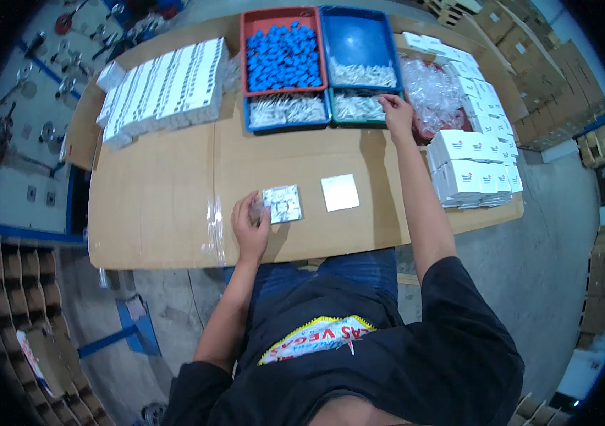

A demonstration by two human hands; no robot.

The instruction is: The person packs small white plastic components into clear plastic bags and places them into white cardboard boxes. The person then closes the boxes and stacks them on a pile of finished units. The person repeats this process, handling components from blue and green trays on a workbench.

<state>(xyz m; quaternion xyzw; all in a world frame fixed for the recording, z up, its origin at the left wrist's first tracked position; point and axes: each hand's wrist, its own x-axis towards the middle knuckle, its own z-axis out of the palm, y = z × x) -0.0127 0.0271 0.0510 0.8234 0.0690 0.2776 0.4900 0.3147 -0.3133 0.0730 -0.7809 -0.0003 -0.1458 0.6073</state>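
A: Cardboard-topped table (pixel 160 213), near edge first. Left hand (pixel 251 221) rests on it, fingers curled over something small and clear at the left edge of the grey square plate (pixel 282 204). Can't tell what that small piece is. Plate lies flat, face up, touching the fingertips.

B: White square (pixel 339 192)?

A: Flat, just right of the plate, apart from it, untouched.

B: Right hand?

A: Right hand (pixel 396 111) is stretched far out, fingers bent down at the right end of the green tray (pixel 361 108) of clear small parts. Whether it has hold of 1 yet, can't tell.

B: Step?

A: My read: parts pick for the plate, left hand steadying it. Next move likely calls for pinching 1 piece clean out of the loose pile and carrying it to the plate without dragging extras.

B: Far side?

A: Red tray (pixel 282 51) full of blue pieces, blue tray (pixel 359 44) mostly bare behind the green one. 2 stacks of white boxes: 1 far left (pixel 164 89), 1 at the right edge (pixel 473 167).
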